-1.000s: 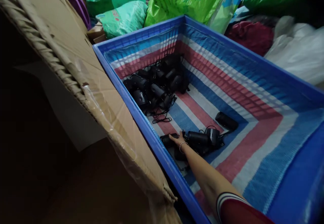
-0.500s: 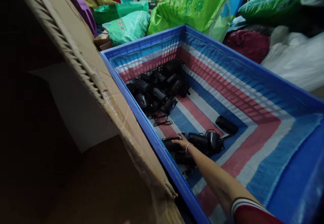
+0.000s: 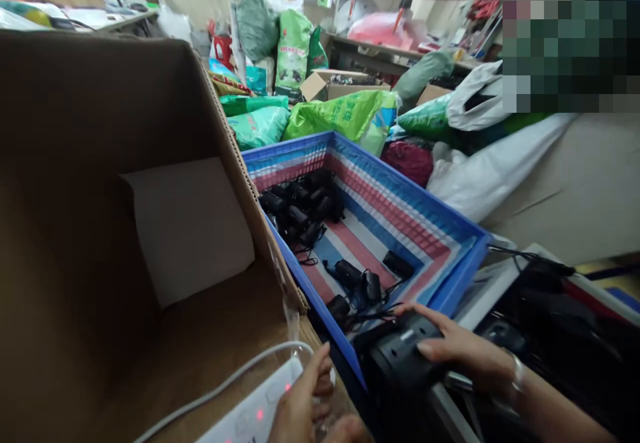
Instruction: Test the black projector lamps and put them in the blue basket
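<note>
My right hand (image 3: pixel 463 349) grips a black cylindrical speaker (image 3: pixel 405 349), fingers over its top and thumb on its near side. It is held just outside the near corner of a blue plastic crate (image 3: pixel 417 196). At the bottom of the view, my left hand (image 3: pixel 307 399) has its index finger stretched out and the others loosely bent, with nothing visible in it. Beside it lies a white power strip (image 3: pixel 255 409) with glowing red lights. Inside the crate, several black speakers (image 3: pixel 300 213) with cords sit piled at the far left, and a few more (image 3: pixel 370 286) lie nearer.
A deep cardboard box (image 3: pixel 200 336) stands open on the left, with a pale sheet (image 3: pixel 195 229) inside. Full green sacks (image 3: pixel 345 113) lie behind the crate. White sacking (image 3: pixel 500 163) and a metal frame (image 3: pixel 493 286) are on the right.
My right hand has lifted a speaker from the crate and brought it toward me. My left hand and the power strip have come into view. The camera has tilted up.
</note>
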The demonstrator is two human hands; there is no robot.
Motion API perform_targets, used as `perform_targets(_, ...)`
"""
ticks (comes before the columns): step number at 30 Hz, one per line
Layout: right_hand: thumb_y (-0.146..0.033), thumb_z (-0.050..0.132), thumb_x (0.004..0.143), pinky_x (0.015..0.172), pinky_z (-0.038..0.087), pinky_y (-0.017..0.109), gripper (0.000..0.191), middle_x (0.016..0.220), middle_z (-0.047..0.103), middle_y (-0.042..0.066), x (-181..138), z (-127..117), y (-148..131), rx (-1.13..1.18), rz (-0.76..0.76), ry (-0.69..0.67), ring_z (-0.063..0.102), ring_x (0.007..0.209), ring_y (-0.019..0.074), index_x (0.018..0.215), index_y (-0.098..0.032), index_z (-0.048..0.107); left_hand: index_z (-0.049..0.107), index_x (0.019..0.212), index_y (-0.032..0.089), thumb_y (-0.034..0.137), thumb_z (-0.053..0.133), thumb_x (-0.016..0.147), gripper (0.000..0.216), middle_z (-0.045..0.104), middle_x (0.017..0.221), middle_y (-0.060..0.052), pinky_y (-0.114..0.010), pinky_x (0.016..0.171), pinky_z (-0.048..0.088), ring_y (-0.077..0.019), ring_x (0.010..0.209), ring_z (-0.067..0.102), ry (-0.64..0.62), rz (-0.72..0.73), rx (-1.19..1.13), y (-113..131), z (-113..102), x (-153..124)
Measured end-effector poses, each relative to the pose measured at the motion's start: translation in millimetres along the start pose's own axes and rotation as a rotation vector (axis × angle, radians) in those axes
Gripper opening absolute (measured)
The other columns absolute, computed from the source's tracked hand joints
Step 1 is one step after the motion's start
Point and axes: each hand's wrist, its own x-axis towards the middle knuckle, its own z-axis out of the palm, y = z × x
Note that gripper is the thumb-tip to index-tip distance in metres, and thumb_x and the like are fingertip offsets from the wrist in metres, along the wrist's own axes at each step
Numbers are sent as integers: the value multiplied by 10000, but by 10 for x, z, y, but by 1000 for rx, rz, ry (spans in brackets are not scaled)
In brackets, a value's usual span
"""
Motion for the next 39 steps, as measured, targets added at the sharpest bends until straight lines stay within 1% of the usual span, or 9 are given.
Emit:
perform_targets(6, -365, 828, 515, 839, 458, 380, 852, 1063, 605, 71, -739, 693, 104, 55, -251, -9, 602, 924, 260, 1218, -262, 358, 374, 1318, 157, 625, 671, 629, 884, 580, 1201, -171, -439, 862, 467, -348, 1055, 572, -452, 143, -204, 254, 211, -340)
perform_targets(16, -320, 776, 544, 644, 519, 292, 680, 893, 617, 26, -747, 1512, -9, -299, -641, 354, 608, 730, 205, 1118, -266, 416, 343, 1290, 213, 387, 477, 853, 490, 690, 912, -89, -373, 762, 488, -269, 841, 654, 227, 386, 382, 474, 4, -1059)
perform_targets(20, -320, 760, 573, 814, 484, 393, 664, 1007, 588, 72, -510, 1833, 169, -485, -763, 610, 582, 894, 259, 1137, -236, 419, 345, 1202, 203, 358, 448, 854, 395, 688, 802, -81, -353, 641, 491, -254, 696, 664, 382, 366, 436, 314, 102, -1098)
perform_targets(22, -310, 756, 582, 893, 437, 439, 736, 1103, 557, 108, -428, 1911, 207, -540, -736, 583, 547, 999, 288, 1210, -208, 386, 335, 1195, 187, 356, 464, 845, 410, 685, 819, -98, -362, 661, 492, -262, 724, 664, 438, 305, 427, 271, 70, -1108)
perform_targets(26, -269, 742, 624, 724, 509, 356, 1049, 1023, 616, 65, -484, 1697, 67, -450, -483, 19, 620, 797, 203, 1421, -232, 62, 291, 1231, 191, 398, 519, 830, 506, 675, 865, -77, -356, 688, 500, -244, 771, 648, 432, 179, 302, 281, -202, -1137)
perform_targets(28, -310, 712, 668, 586, 503, 292, 959, 833, 635, 18, -521, 1410, -3, -384, -369, -75, 599, 622, 152, 1420, -210, 125, 278, 1253, 183, 432, 545, 815, 570, 662, 854, -66, -342, 650, 513, -239, 766, 641, 425, 148, 219, 290, -355, -1151)
perform_targets(33, -200, 673, 594, 519, 466, 264, 635, 908, 555, 64, -153, 794, 304, -640, -443, 294, 515, 541, 104, 1196, -105, 496, 288, 1233, 171, 454, 602, 777, 622, 635, 768, -29, -324, 537, 545, -202, 602, 642, 361, 102, 37, 319, -504, -1161)
perform_targets(36, -143, 672, 546, 585, 482, 296, 588, 933, 517, 64, 233, 810, 639, -706, -484, 336, 514, 591, 128, 1124, -130, 562, 304, 1181, 181, 422, 634, 765, 583, 634, 723, -10, -328, 543, 565, -181, 571, 635, 292, 99, -59, 386, -476, -1174)
perform_targets(39, -215, 624, 649, 751, 464, 341, 251, 885, 508, 64, 486, 969, 764, -728, -581, 393, 532, 767, 201, 894, -166, 635, 327, 1160, 192, 397, 638, 772, 539, 651, 715, -13, -313, 548, 571, -181, 613, 640, 245, 107, -91, 467, -458, -1219)
